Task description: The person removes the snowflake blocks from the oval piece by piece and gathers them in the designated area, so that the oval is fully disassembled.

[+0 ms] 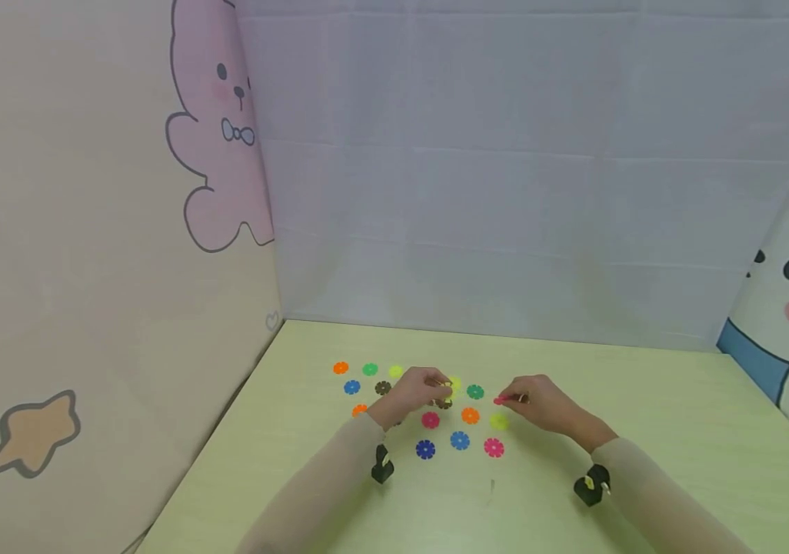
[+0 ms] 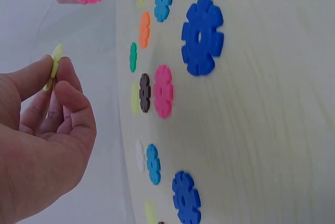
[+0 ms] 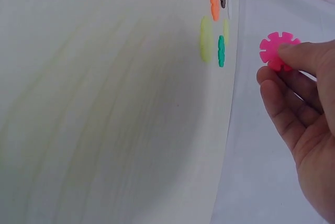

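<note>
My left hand (image 1: pixel 414 391) pinches a yellow snowflake disc (image 2: pixel 57 55) between thumb and fingers, above the rows of discs, the disc turned nearly edge-on in the left wrist view. To its right, my right hand (image 1: pixel 541 402) pinches a pink snowflake disc (image 3: pixel 270 51) by its edge, thumb on its face. The two held discs are apart. Below and between the hands lie a green disc (image 1: pixel 475 392), an orange disc (image 1: pixel 470 415) and a yellow-green disc (image 1: pixel 499 421). Part of the layout is hidden behind the left hand and forearm.
More discs lie flat on the pale table (image 1: pixel 284 492): a dark blue disc (image 1: pixel 425 449), a light blue disc (image 1: pixel 460 440), a pink disc (image 1: pixel 494 447) and several others at the left. A white cloth (image 1: pixel 505 177) hangs behind the table; a printed cloth (image 1: pixel 90 269) stands at left.
</note>
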`<state>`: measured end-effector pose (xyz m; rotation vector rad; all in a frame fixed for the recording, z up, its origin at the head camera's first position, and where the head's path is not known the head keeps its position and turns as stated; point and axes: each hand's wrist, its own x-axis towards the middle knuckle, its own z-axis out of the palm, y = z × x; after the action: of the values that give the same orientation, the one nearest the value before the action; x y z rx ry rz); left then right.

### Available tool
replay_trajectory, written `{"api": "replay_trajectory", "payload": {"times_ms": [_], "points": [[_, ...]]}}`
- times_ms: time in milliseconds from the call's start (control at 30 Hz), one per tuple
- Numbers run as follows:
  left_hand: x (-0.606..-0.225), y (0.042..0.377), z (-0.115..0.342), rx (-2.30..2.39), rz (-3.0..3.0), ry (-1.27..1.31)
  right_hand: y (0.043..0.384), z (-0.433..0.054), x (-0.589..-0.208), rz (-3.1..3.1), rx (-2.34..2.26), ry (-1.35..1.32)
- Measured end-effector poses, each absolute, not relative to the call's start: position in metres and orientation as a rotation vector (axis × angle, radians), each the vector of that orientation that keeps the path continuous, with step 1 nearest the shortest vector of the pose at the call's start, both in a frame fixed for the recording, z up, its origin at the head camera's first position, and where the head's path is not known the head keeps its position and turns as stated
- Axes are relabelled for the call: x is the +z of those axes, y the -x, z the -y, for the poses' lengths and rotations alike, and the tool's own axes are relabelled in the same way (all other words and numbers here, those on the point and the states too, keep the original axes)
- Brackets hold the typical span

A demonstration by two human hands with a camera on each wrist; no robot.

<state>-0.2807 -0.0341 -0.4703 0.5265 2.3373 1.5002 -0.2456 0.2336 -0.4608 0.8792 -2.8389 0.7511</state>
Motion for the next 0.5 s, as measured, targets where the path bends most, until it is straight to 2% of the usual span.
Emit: {"api": "replay_trajectory", "payload": {"times_ms": [233,500], "points": [[-0.467,0.279,0.067,1.429,-2.416,-0.494,0.244,-0.239,-0.464,2.852,0.732,-0.825],[-0.470,0.272,0.094,1.360,-2.408,-0.624,0.245,-0.246,-0.468,2.866,0.778,-0.784]]}}
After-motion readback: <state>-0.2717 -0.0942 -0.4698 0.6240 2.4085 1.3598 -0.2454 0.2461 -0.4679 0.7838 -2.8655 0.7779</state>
